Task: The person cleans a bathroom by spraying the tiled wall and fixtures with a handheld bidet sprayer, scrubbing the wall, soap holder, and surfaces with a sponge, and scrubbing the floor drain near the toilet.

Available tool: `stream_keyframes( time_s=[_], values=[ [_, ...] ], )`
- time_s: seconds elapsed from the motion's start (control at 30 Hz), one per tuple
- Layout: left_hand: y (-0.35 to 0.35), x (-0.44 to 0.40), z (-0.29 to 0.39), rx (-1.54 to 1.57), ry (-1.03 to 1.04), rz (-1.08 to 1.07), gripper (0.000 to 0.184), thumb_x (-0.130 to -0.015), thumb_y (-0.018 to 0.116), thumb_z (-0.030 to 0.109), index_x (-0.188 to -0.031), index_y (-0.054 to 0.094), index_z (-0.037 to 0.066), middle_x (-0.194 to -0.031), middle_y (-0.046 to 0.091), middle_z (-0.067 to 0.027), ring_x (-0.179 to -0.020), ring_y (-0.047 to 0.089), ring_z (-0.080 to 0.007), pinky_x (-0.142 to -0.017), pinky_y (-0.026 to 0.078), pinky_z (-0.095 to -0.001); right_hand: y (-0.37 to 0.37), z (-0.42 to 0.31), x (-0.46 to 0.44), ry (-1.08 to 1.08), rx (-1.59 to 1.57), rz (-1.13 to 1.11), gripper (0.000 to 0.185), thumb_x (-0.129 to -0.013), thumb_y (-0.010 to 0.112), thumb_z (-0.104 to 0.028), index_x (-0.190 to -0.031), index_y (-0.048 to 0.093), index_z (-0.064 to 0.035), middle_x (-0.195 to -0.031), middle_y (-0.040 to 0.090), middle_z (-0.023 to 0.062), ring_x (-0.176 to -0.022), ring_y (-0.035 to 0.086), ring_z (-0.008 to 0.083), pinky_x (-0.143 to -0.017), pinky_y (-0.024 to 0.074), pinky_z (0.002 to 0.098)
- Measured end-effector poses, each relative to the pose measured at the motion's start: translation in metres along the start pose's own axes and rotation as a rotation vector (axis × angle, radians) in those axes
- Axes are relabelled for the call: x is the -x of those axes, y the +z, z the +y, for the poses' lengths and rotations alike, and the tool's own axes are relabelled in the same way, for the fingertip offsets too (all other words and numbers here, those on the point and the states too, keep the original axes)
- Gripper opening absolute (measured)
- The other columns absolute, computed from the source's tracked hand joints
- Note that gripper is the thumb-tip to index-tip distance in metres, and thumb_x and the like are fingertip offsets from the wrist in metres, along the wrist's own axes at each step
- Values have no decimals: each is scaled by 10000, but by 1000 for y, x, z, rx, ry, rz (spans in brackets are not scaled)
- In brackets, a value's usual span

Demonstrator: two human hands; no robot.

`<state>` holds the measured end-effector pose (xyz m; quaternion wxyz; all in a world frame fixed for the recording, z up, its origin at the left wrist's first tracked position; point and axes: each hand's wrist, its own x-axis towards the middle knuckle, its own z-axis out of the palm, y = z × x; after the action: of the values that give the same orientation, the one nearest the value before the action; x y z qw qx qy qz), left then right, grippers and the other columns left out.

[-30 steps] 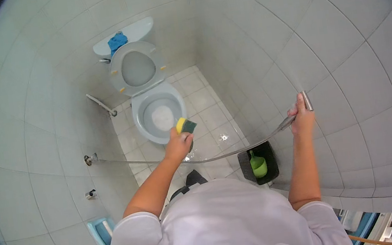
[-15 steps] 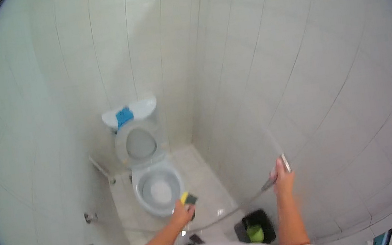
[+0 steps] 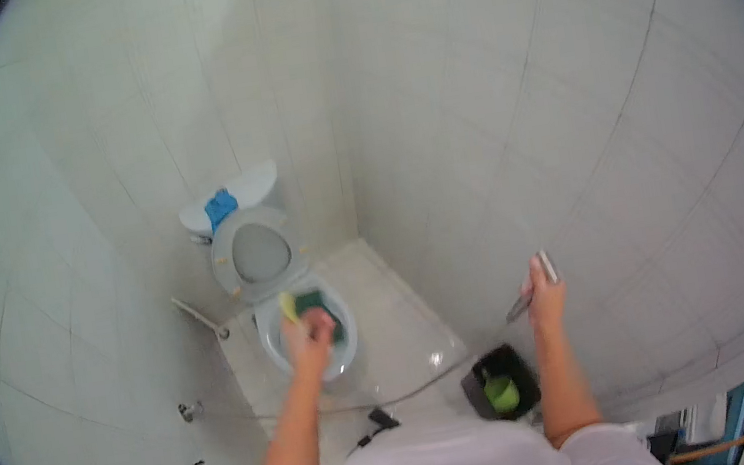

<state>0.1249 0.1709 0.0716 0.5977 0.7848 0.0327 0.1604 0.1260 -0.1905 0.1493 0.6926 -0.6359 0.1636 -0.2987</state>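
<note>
Your left hand (image 3: 308,332) is closed around the yellow-and-green sponge (image 3: 288,307), fingers curled in, not spread. Motion blur there, so can't tell exactly which fingertips pinch it. Sponge is over the opening of the toilet bowl (image 3: 348,361); can't tell if it touches the inside.

Your right hand (image 3: 546,294) is wrapped around the metal sprayer (image 3: 548,267), held up by the right wall. Can't tell how hard you're squeezing it. Hose (image 3: 414,393) runs low across the floor to the wall fitting (image 3: 190,411) on the left.

Diff vs the earlier frames: your left hand and sponge were out at the front right edge of the bowl, now they're in over the opening. White patch in the bowl was in plain view, now your hand and sponge block it. Faint spray showed off the nozzle half a second back; can't make any out now. Right hand still has the sprayer.

Same as before: seat lid (image 3: 261,251) up, blue cloth (image 3: 221,207) draped on the tank (image 3: 257,184), green dipper (image 3: 501,393) inside the black bin (image 3: 476,393), near the right wall.
</note>
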Motion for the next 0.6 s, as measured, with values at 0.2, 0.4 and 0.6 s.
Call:
stream_keyframes(
  time_s=[0.2, 0.4, 0.6],
  values=[
    [-182, -54, 222, -438, 826, 874, 239, -816, 514, 201, -998, 506, 46, -984, 511, -77, -915, 489, -139, -781, 408, -259, -12, 21, -11, 38, 13, 20, 172, -769, 574, -209, -709, 526, -55, -558, 430, -15, -473, 413, 75, -410, 347, 216],
    [-205, -91, 350, -822, 906, 1040, 246, -809, 519, 190, -1004, 497, 43, -987, 516, -84, -910, 500, -147, -779, 418, -260, -12, 13, -10, 128, 137, 55, 217, -745, 605, -254, -719, 533, -50, -565, 429, -14, -468, 418, 78, -415, 368, 229],
    [-182, -120, 357, -883, 803, 959, 254, -801, 524, 180, -1010, 488, 40, -990, 521, -92, -906, 512, -155, -778, 429, -260, 4, 7, -13, 105, 38, -89, 164, -770, 587, -193, -741, 519, -46, -573, 410, -5, -463, 392, 75, -420, 368, 248]
  ],
)
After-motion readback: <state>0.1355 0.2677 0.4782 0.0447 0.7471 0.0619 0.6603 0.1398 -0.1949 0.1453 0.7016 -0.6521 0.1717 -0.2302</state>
